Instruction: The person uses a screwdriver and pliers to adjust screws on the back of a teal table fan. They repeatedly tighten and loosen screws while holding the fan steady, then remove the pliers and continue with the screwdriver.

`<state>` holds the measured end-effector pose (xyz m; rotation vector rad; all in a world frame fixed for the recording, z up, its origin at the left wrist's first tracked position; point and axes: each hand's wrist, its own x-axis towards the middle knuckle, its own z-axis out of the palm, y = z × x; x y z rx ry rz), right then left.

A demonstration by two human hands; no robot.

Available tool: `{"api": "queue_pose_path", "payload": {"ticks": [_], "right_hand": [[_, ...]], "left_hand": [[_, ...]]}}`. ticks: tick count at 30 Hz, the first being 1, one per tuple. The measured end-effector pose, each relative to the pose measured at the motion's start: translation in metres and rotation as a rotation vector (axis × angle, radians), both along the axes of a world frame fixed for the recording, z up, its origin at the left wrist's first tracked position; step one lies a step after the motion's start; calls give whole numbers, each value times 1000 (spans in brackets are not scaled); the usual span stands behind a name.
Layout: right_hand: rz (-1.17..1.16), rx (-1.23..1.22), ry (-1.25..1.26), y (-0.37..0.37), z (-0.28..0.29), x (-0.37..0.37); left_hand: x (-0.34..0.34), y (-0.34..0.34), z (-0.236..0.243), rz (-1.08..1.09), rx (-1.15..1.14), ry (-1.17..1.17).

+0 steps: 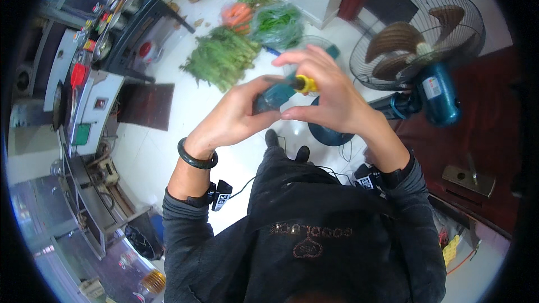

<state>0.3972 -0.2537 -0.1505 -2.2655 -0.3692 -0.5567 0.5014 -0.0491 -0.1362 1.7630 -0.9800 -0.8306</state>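
Note:
In front of my chest, my left hand [233, 109], with a dark bangle on the wrist, closes around a small teal, partly see-through piece [275, 99]; its exact kind is unclear. My right hand [341, 94] curls its fingers around a yellow-and-black handle, seemingly a screwdriver [306, 84]. Its dark end points left, across the top of the teal piece. The thumbs of both hands nearly meet below. To the right of my right hand stands a fan [418, 45] with brown blades, a wire cage and a teal motor housing [441, 95].
Leafy greens [222, 56], carrots [237, 15] and bagged green vegetables [279, 25] lie on the white floor ahead. At left is a counter [98, 109]; a dark table [140, 33] bears pots and bottles. A dark red door [471, 151] fills the right.

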Motion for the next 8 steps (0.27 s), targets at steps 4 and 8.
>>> {"api": "queue_pose_path", "payload": {"ticks": [4,8], "right_hand": [[23,84,182,35,-2,6],[-19,96,247,69,4,7]], "left_hand": [[-8,38,10,81,51,-143],[-24,69,10,234,149,-396]]}}
